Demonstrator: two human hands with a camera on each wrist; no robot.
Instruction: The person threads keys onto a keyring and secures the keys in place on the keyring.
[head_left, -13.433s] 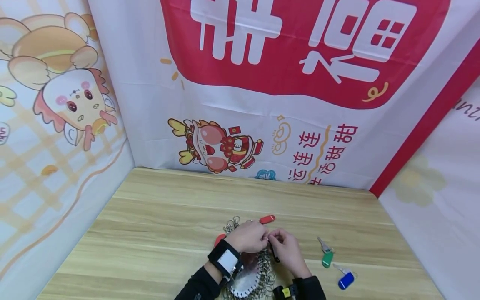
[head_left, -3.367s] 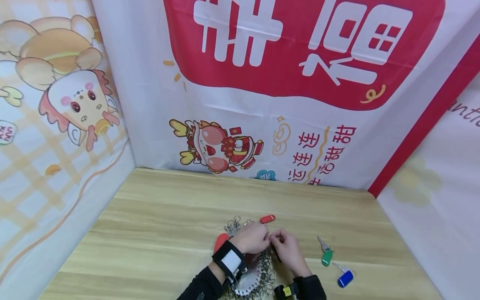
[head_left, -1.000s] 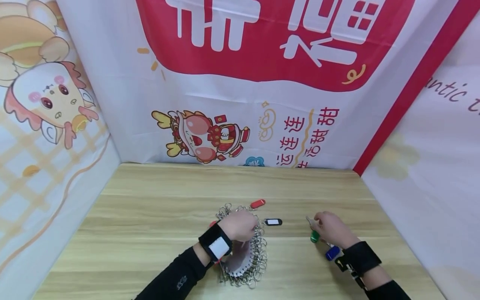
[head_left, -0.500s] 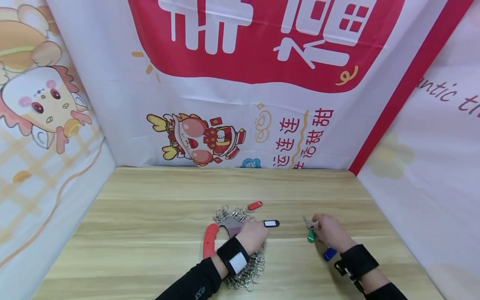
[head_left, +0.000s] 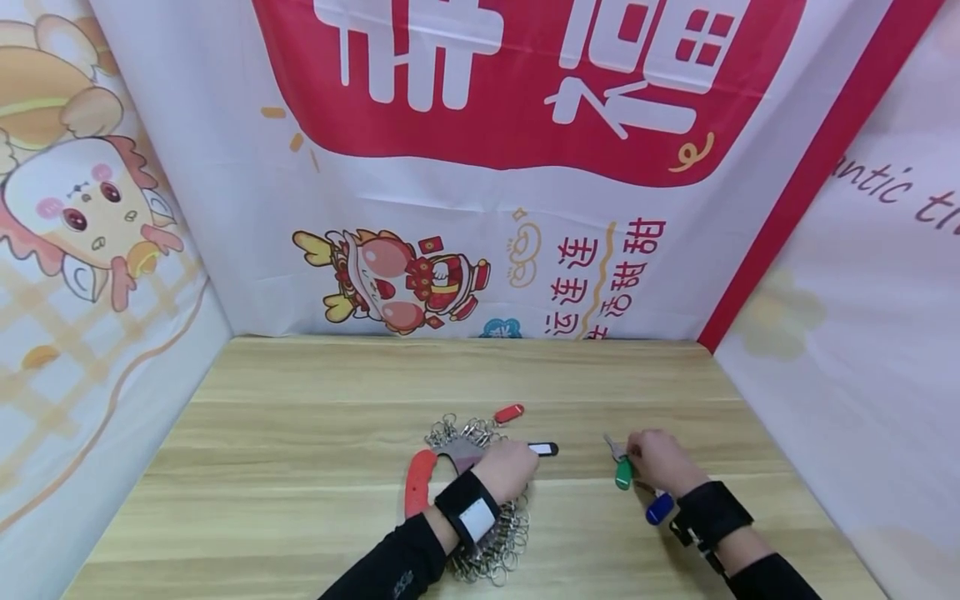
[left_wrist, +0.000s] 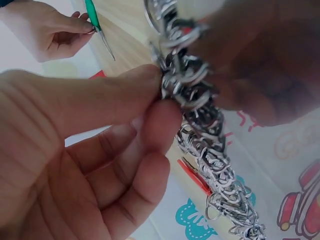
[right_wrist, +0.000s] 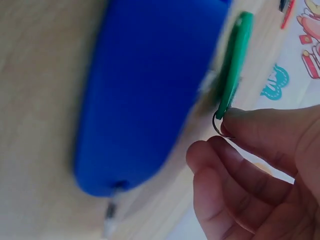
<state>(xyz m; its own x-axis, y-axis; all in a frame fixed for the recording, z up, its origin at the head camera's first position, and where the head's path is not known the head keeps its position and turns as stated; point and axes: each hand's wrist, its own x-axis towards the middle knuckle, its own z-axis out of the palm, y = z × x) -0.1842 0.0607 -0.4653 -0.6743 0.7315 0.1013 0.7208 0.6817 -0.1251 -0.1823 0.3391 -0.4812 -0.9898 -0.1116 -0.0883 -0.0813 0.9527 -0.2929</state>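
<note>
- The right hand (head_left: 663, 461) pinches the small ring (right_wrist: 214, 124) of a green tag between thumb and index finger, over the part of the worktop (head_left: 300, 433) right of its middle.
- The green tag (head_left: 623, 474) lies just beside that hand's fingertips, on the side facing the left hand, slightly nearer the near edge; the right wrist view shows it edge-on, its ringed end against the thumb.
- A silver key (head_left: 611, 446) hangs with the tag, its blade directed away from the fingers, roughly toward the far edge.
- Whether tag and key touch the worktop cannot be told.
- A blue tag (head_left: 660, 509) lies near the right hand, closer to the near edge, partly beneath the wrist.
- The left hand (head_left: 507, 468) grips one of many metal rings (head_left: 501, 542) with thumb and forefinger, its remaining fingers curled.
- Those rings fringe a shiny plate (head_left: 461, 452) fitted with an orange-red handle (head_left: 419, 483), which faces the worktop's left edge.
- A black tag (head_left: 543, 449) with a white label sits just beyond the left hand's knuckles, toward the right edge.
- A red tag (head_left: 509, 413) lies beside the rings, nearer the far edge.
</note>
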